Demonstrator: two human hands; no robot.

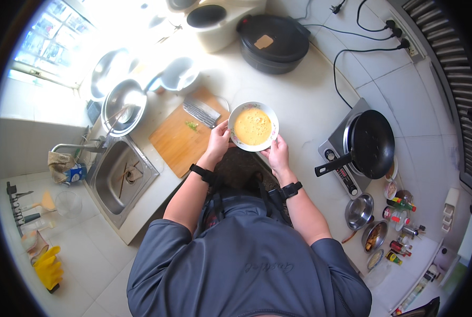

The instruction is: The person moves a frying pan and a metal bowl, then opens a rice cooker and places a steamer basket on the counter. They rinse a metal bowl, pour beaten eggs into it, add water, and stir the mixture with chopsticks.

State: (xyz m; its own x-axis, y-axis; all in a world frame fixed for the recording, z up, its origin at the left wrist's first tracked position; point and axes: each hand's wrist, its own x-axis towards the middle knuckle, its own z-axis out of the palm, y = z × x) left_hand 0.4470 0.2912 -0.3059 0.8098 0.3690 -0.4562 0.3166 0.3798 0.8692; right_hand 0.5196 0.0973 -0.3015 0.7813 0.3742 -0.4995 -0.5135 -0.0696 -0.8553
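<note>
Between my two hands is a white bowl with a floral rim, holding a frothy yellow liquid that looks like beaten egg. My left hand grips its left side, and my right hand grips the lower right. Just left of the bowl lies a wooden cutting board. On the board rest a cleaver with a patterned blade and a small heap of chopped green pieces. Part of the cleaver's handle is hidden near my left hand.
At right, a black frying pan sits on an induction cooker, handle towards me. Metal bowls and several bottles stand beyond it. A steel sink is at left. A black lidded cooker stands at the back.
</note>
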